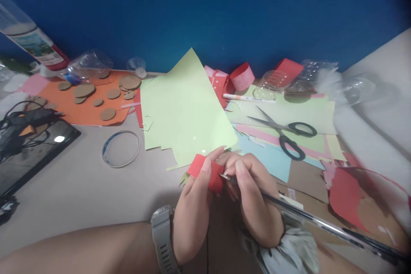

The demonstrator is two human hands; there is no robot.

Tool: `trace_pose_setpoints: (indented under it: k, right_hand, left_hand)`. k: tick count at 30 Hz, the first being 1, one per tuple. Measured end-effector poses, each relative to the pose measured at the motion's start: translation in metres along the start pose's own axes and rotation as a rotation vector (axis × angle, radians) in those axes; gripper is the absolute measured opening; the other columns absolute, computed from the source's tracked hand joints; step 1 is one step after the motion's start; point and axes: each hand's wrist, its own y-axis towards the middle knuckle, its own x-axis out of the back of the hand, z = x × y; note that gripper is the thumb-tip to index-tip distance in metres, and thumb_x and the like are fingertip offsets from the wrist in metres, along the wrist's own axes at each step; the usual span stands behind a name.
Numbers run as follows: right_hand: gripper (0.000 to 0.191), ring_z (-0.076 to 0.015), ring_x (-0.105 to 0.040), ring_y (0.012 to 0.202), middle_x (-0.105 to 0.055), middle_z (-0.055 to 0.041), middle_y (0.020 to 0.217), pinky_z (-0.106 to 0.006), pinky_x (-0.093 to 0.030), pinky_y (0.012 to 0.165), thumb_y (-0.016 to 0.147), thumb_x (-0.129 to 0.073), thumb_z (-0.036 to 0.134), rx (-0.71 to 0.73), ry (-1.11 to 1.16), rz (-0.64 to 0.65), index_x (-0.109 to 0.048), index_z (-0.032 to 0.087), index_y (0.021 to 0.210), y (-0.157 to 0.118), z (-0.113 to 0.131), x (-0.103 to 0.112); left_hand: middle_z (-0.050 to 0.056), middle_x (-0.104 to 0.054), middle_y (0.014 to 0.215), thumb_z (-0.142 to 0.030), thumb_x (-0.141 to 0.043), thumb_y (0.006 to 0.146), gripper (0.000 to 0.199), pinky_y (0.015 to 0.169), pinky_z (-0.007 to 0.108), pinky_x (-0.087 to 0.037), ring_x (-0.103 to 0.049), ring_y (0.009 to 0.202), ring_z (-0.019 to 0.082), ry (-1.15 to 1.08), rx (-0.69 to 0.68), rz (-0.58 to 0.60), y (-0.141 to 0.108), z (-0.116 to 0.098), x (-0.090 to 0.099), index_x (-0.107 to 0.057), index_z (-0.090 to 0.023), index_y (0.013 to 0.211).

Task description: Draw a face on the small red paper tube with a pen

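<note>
A small folded piece of red paper point(196, 165) is pinched between the thumb and fingers of my left hand point(194, 216). Bits of green paper point(184, 178) poke out at its left end. In my right hand point(257, 197) is a pen point(298, 212), dark and shiny, slanting down to the lower right. Its pointed metal tip touches or hovers just over the red paper; I cannot tell which. Just beyond both hands lies a large sheet of light green paper point(183, 107). Open black-handled scissors point(284, 130) rest on paper sheets to the right.
At the left, cardboard discs point(84, 90) lie on orange paper point(64, 109), near a bottle point(38, 45) and a dark device point(35, 154). A tape ring point(121, 149) sits on the table. Rolled red paper point(242, 77), a marker point(247, 97) and plastic pieces point(272, 84) line the blue wall.
</note>
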Motion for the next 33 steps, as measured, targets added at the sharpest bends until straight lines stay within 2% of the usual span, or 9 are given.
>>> trace_pose_setpoints:
  k: [3, 8, 12, 16, 21, 26, 30, 33]
  right_hand:
    - [0.046, -0.021, -0.06, 0.072, -0.065, 0.0015, 0.08, -0.036, -0.048, 0.067, 0.134, -0.057, 0.046, -0.003, -0.023, -0.008, -0.065, 0.028, 0.092, 0.001, -0.0002, 0.0]
    - [0.047, -0.0211, -0.062, 0.073, -0.065, 0.0011, 0.08, -0.036, -0.049, 0.067, 0.134, -0.056, 0.049, 0.105, -0.058, 0.034, -0.063, 0.028, 0.092, 0.0019, 0.0015, 0.0006]
    - [0.048, -0.0193, -0.06, 0.07, -0.062, 0.0026, 0.08, -0.035, -0.049, 0.067, 0.135, -0.055, 0.047, 0.058, -0.062, 0.008, -0.06, 0.028, 0.091, 0.0016, 0.0017, 0.0004]
    - [0.048, -0.019, -0.059, 0.068, -0.062, 0.003, 0.077, -0.034, -0.047, 0.064, 0.134, -0.056, 0.048, 0.12, -0.078, 0.054, -0.063, 0.028, 0.092, 0.0009, 0.0007, 0.0012]
    - [0.046, -0.0212, -0.061, 0.071, -0.063, 0.0012, 0.079, -0.036, -0.05, 0.068, 0.134, -0.055, 0.042, 0.087, -0.078, 0.018, -0.061, 0.028, 0.09, 0.0022, 0.0025, 0.0017]
    - [0.047, -0.0178, -0.059, 0.065, -0.065, 0.0033, 0.076, -0.033, -0.046, 0.061, 0.135, -0.053, 0.044, 0.19, -0.138, 0.097, -0.062, 0.028, 0.092, 0.0056, 0.007, 0.0023]
    - [0.046, -0.0171, -0.061, 0.067, -0.064, 0.0037, 0.077, -0.031, -0.049, 0.064, 0.135, -0.053, 0.041, 0.167, -0.141, 0.051, -0.061, 0.028, 0.092, 0.006, 0.0074, 0.0027]
    - [0.048, -0.0165, -0.059, 0.064, -0.065, 0.0038, 0.075, -0.031, -0.046, 0.061, 0.135, -0.053, 0.044, 0.189, -0.161, 0.113, -0.062, 0.027, 0.091, 0.0057, 0.0076, 0.0024]
  left_hand:
    - [0.009, -0.089, 0.161, -0.065, -0.073, 0.118, 0.051, 0.151, 0.063, -0.039, -0.067, 0.17, 0.042, 0.0, 0.005, -0.007, 0.0001, -0.0008, 0.0, -0.092, -0.028, 0.148]
    - [0.008, -0.091, 0.158, -0.062, -0.074, 0.118, 0.048, 0.15, 0.057, -0.042, -0.068, 0.169, 0.037, -0.058, 0.001, 0.001, -0.0018, -0.0011, -0.0009, -0.092, -0.027, 0.146]
    - [0.01, -0.091, 0.157, -0.062, -0.075, 0.117, 0.048, 0.151, 0.06, -0.04, -0.068, 0.17, 0.04, -0.044, -0.009, 0.003, -0.0022, -0.0009, -0.0016, -0.093, -0.027, 0.145]
    - [0.012, -0.092, 0.156, -0.064, -0.074, 0.117, 0.055, 0.151, 0.062, -0.041, -0.067, 0.171, 0.042, -0.056, -0.01, 0.019, -0.0016, -0.0015, -0.003, -0.091, -0.024, 0.15]
    - [0.009, -0.093, 0.154, -0.062, -0.075, 0.118, 0.05, 0.151, 0.061, -0.041, -0.067, 0.171, 0.041, -0.043, -0.017, 0.017, -0.0008, -0.0022, -0.0034, -0.092, -0.027, 0.148]
    - [0.008, -0.096, 0.147, -0.06, -0.075, 0.118, 0.048, 0.149, 0.057, -0.045, -0.072, 0.168, 0.039, -0.112, 0.006, 0.04, -0.0012, -0.0027, -0.0032, -0.091, -0.025, 0.146]
    - [0.007, -0.096, 0.149, -0.063, -0.078, 0.116, 0.047, 0.153, 0.059, -0.039, -0.069, 0.171, 0.039, -0.101, -0.005, 0.037, -0.0015, -0.0015, -0.0017, -0.093, -0.027, 0.143]
    - [0.01, -0.097, 0.146, -0.061, -0.075, 0.119, 0.048, 0.152, 0.061, -0.042, -0.07, 0.17, 0.041, -0.119, -0.007, 0.053, -0.0019, -0.0017, -0.0018, -0.091, -0.025, 0.146]
